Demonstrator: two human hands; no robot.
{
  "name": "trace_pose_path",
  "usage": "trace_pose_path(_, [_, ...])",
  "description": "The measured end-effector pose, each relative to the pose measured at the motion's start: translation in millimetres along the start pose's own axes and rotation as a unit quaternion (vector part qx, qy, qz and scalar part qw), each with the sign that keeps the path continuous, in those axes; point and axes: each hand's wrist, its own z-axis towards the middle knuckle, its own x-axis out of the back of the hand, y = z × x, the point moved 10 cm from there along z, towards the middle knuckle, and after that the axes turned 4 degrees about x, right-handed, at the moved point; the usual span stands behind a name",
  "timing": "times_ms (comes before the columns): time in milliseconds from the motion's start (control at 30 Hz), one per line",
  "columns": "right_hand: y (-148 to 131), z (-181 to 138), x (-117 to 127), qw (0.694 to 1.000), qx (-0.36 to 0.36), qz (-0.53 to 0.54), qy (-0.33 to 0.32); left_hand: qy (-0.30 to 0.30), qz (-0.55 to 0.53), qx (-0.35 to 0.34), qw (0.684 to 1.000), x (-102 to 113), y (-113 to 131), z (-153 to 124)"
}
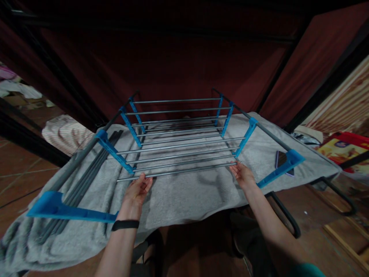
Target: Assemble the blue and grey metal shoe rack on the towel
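Head view. A shelf rack [178,146] lies at the middle of a grey towel [184,196], with its long side running left to right.

1. Construction: thin, smooth grey metal rods run in parallel rows between blue plastic brackets [115,152]. The brackets are clipped to thicker grey side poles [268,130] that slope towards the near corners.
2. Left hand [137,190]: palm up, at the left end of the nearest rod [178,171]. The fingers are loosely spread, with their tips at the rod and not wrapped round it. A black wristband [125,225] sits on this wrist.
3. Right hand [243,175]: at the right end of the same rod. The fingers are bunched at the rod tip. Whether they clamp it cannot be told.
4. Handling, as judged: the rack looks light and stiff along each rod, but the plastic joints probably allow it to twist. The rods look slippery, so grip at the brackets or at the rod ends, one hand on each side.
5. Surroundings: the towel is soft and looped. A bundle of loose dark rods [83,181] lies on its left part. A phone [284,161] lies flat on its right part, partly under a bracket.
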Motion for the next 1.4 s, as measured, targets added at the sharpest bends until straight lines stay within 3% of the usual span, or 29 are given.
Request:
trace_pose_path(633, [3.4,-3.8,-6.7,1.000,-0.016,-0.001,-0.014,-0.007,-0.001,0.005,1.000,-7.6,-13.9,1.4])
trace_pose_path(833, [-3.0,1.3,5.4,1.000,0.009,0.002,0.000,-0.026,-0.029,0.034,0.999,-10.5,-19.3,2.1])
trace_pose_path(967, [-2.8,7.5,13.5,1.000,0.002,-0.009,0.014,-0.019,-0.037,0.017,0.999,-6.1,-13.7,1.6])
trace_pose_path(1400, [15.5,0.6,-5.2,0.998,-0.051,-0.028,-0.035,-0.015,-0.015,0.026,0.999,-3.9,-22.3,0.4])
